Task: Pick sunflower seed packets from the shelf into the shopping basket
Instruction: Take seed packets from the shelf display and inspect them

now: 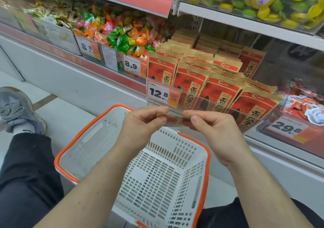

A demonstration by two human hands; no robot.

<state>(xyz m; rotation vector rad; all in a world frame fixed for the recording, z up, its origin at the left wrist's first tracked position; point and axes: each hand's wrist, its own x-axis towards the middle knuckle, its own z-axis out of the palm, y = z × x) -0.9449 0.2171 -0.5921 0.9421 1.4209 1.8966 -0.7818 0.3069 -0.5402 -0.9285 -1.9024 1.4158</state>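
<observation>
Red and tan sunflower seed packets [191, 80] stand in rows on the low shelf behind a clear front rail. One packet [172, 115] is seen edge-on, held level over the basket's far rim. My left hand [145, 122] pinches its left end and my right hand [212, 127] pinches its right end. A white shopping basket [98, 136] with an orange rim sits on the floor below my hands; I see nothing inside it.
Loose wrapped candies [126, 34] fill the bin to the left of the seed packets. Price tags reading 12.8 [158, 92] and 29.8 [287, 127] hang on the shelf front. My knees and a grey sneaker [15, 108] are at the left.
</observation>
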